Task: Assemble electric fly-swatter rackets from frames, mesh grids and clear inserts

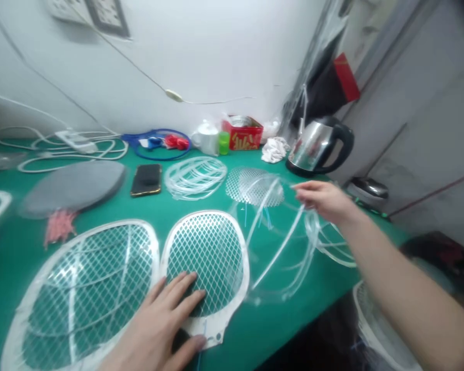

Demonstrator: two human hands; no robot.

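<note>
My left hand (166, 314) lies with its fingers spread on the lower edge and mesh of a small white racket-shaped mesh frame (245, 268), like an electric fly swatter head. A larger white mesh frame (156, 247) sits to its left, partly under my left wrist. My right hand (322, 198) is raised over the right side of the table, fingers pinched on a thin translucent plastic strip (280, 247). The strip hangs in loops, smeared by motion, its lower end close to the small frame. Behind it are loose oval mesh sheets (251, 185).
Along the back stand a kettle (307, 147), red box (245, 134), green cup (224, 143) and white teapot (206, 138). Coiled strips (196, 178), a phone (146, 180), a grey disc (77, 186) and a power strip (76, 141) lie on the green table (278, 335).
</note>
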